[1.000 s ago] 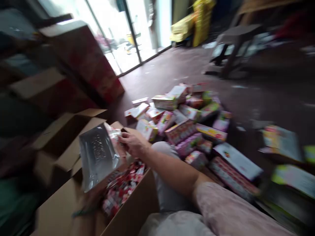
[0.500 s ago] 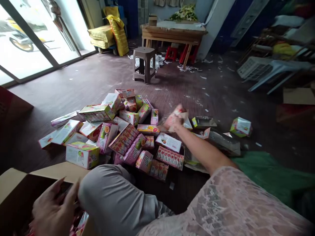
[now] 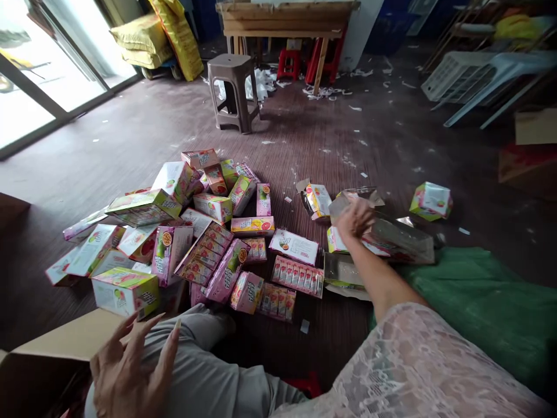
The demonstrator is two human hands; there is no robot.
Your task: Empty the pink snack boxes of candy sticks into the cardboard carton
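Lifted from the cardboard box [image 3: 56, 339], the left hand [image 3: 130, 366] now spreads its fingers, empty, over the knee. Farther out, the right hand [image 3: 357, 217] has swung right of the carton pile [image 3: 204, 252] and lies curled atop a flattened silvery carton [image 3: 404, 238] that stretches rightward; whether it grips is unclear.

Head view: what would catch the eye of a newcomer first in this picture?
First, the heap of pink and green boxes spread over the dark floor at centre left. Next, the right hand stretched out onto opened cartons just right of that heap, and the left hand, its fingers spread, at the bottom left above a cardboard box. A green sheet lies at the right edge.
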